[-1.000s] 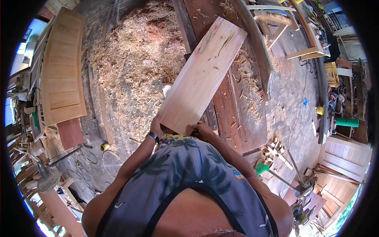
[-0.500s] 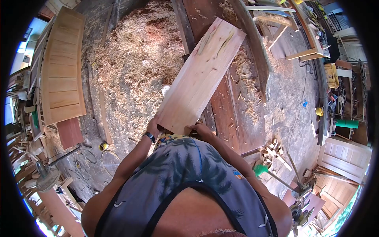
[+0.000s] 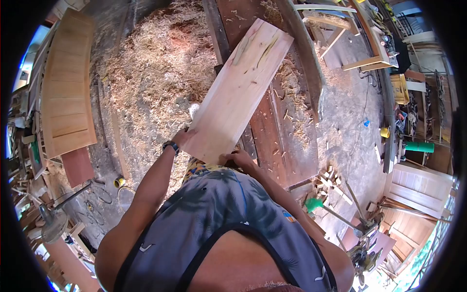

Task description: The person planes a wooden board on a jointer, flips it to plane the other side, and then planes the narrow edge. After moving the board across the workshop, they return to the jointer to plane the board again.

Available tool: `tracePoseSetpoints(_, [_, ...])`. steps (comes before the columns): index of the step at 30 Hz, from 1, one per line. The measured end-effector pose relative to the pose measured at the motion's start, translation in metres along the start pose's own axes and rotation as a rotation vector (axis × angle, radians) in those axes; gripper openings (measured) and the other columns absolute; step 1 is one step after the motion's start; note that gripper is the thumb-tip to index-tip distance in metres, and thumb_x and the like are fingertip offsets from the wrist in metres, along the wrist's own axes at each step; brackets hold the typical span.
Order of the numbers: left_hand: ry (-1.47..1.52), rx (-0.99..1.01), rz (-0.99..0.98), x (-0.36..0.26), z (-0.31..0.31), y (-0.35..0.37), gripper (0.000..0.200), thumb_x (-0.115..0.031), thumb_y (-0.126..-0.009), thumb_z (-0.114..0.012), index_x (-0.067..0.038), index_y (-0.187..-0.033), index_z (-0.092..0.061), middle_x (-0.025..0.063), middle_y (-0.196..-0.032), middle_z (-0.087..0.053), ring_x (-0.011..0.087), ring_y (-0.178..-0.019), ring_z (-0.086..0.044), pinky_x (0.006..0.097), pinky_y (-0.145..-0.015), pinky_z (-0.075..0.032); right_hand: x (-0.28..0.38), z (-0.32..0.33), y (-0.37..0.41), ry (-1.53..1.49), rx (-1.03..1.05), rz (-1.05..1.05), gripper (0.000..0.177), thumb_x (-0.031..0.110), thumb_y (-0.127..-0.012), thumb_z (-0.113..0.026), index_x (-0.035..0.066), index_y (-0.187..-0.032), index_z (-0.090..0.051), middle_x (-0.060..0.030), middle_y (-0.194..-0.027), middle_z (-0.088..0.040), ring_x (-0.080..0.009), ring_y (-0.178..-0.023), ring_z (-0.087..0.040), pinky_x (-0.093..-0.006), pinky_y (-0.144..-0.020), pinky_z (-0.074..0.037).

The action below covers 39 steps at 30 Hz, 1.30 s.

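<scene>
A wide, pale wooden board [image 3: 238, 92] with dark knots and cracks near its far end slants away from my body, over a workbench [image 3: 272, 131] of reddish-brown planks. My left hand [image 3: 183, 137], with a dark watch on the wrist, grips the board's left edge close to the near corner. On the near end, my right hand [image 3: 237, 159] has its thumb on top and its fingers curled at the edge. Part of the fingers of both hands is hidden by the board.
Wood shavings [image 3: 160, 63] lie thick on the floor left of the bench. A panelled wooden door [image 3: 69, 82] leans at the left. Small offcuts [image 3: 333, 184] and a green-headed broom [image 3: 314, 204] are at the right. A wooden frame [image 3: 362, 63] stands at the upper right.
My left hand has shifted from the near left corner slightly up along the board's left edge. My right hand still holds the near end. The whole view has drifted slightly left.
</scene>
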State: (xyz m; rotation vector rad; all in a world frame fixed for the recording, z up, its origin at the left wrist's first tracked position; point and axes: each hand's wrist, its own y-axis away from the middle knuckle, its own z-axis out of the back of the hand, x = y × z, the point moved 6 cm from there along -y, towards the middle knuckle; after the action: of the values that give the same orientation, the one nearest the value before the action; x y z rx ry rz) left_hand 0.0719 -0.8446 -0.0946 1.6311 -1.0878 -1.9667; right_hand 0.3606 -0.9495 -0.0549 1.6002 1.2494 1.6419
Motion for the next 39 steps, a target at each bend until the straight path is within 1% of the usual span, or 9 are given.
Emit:
tracePoseSetpoints(1, [-0.034,0.018,0.052,-0.002,-0.004,0.004,0.072,-0.063,-0.089,-0.072,0.003,-0.118,-0.071,0.0120,-0.102,-0.075,0.0193,-0.087,-0.072,0.0328,-0.080,-0.057,0.001,0.007,0.001,0.232,-0.087,0.022,0.045,0.039,-0.088,-0.080,-0.002,-0.108,-0.076,-0.0124,-0.099,-0.077,-0.0246,-0.081,-0.071,-0.0392,-0.075,-0.054])
tracePoseSetpoints(8, [-0.153,-0.149,0.008,-0.019,-0.030,0.035,0.077,-0.068,-0.086,-0.073,0.006,-0.109,-0.073,0.0133,-0.095,-0.076,0.0205,-0.084,-0.073,0.0338,-0.075,-0.057,-0.009,0.021,0.005,0.249,-0.179,0.017,0.055,0.045,-0.085,-0.081,-0.006,-0.103,-0.077,-0.0151,-0.091,-0.076,-0.0222,-0.078,-0.070,-0.0395,-0.071,-0.053])
tracePoseSetpoints(10, [-0.116,-0.151,-0.008,-0.006,-0.033,0.027,0.077,-0.067,-0.086,-0.073,0.007,-0.108,-0.073,0.0134,-0.095,-0.076,0.0211,-0.084,-0.073,0.0345,-0.076,-0.057,-0.009,0.026,0.010,0.313,-0.241,-0.025,0.057,0.048,-0.083,-0.081,-0.008,-0.093,-0.077,-0.0230,-0.088,-0.076,-0.0316,-0.079,-0.074,-0.0451,-0.074,-0.053])
tracePoseSetpoints(16, [-0.071,-0.158,-0.021,-0.003,-0.045,0.031,0.074,-0.064,-0.088,-0.072,0.006,-0.111,-0.073,0.0148,-0.097,-0.077,0.0223,-0.086,-0.074,0.0354,-0.078,-0.057,-0.008,0.031,0.021,0.366,-0.305,0.034,0.059,0.050,-0.084,-0.079,-0.008,-0.090,-0.077,-0.0283,-0.089,-0.074,-0.0377,-0.084,-0.074,-0.0474,-0.079,-0.054])
tracePoseSetpoints(19, [-0.065,-0.181,-0.023,0.010,-0.056,0.026,0.069,-0.060,-0.091,-0.071,0.005,-0.114,-0.074,0.0126,-0.098,-0.077,0.0201,-0.086,-0.073,0.0343,-0.078,-0.057,-0.005,0.040,0.035,0.395,-0.422,0.047,0.054,0.045,-0.085,-0.079,-0.008,-0.093,-0.078,-0.0185,-0.076,-0.074,-0.0252,-0.069,-0.072,-0.0406,-0.071,-0.054])
tracePoseSetpoints(30, [0.201,-0.215,-0.048,0.014,-0.094,0.034,0.063,-0.045,-0.094,-0.072,0.004,-0.132,-0.065,0.0127,-0.116,-0.074,0.0197,-0.104,-0.068,0.0349,-0.093,-0.052,-0.025,0.073,0.027,0.415,-0.476,0.035,0.054,0.047,-0.084,-0.078,-0.006,-0.096,-0.079,-0.0185,-0.075,-0.074,-0.0254,-0.070,-0.074,-0.0408,-0.069,-0.056])
tracePoseSetpoints(33, [0.188,-0.134,-0.001,0.016,-0.095,0.030,0.070,-0.039,-0.097,-0.070,-0.001,-0.152,-0.048,0.0157,-0.145,-0.060,0.0221,-0.127,-0.060,0.0348,-0.106,-0.046,-0.024,0.074,0.026,0.388,-0.448,0.000,0.057,0.049,-0.082,-0.079,-0.006,-0.095,-0.079,-0.0221,-0.084,-0.075,-0.0315,-0.082,-0.074,-0.0442,-0.078,-0.056])
tracePoseSetpoints(35, [0.132,-0.156,-0.177,0.019,-0.093,0.021,0.082,-0.032,-0.099,-0.066,-0.012,-0.166,-0.021,0.0113,-0.170,-0.030,0.0216,-0.148,-0.040,0.0328,-0.117,-0.035,-0.027,0.075,0.023,0.358,-0.436,-0.032,0.059,0.052,-0.080,-0.080,-0.005,-0.094,-0.079,-0.0255,-0.092,-0.076,-0.0377,-0.094,-0.075,-0.0477,-0.086,-0.055])
tracePoseSetpoints(39, [0.164,-0.056,-0.173,0.032,-0.093,0.009,0.088,-0.028,-0.100,-0.063,-0.019,-0.167,-0.006,0.0042,-0.176,-0.003,0.0188,-0.157,-0.021,0.0308,-0.123,-0.025,-0.033,0.077,0.016,0.341,-0.434,-0.014,0.059,0.052,-0.079,-0.081,-0.005,-0.095,-0.079,-0.0234,-0.091,-0.077,-0.0357,-0.092,-0.076,-0.0467,-0.086,-0.056])
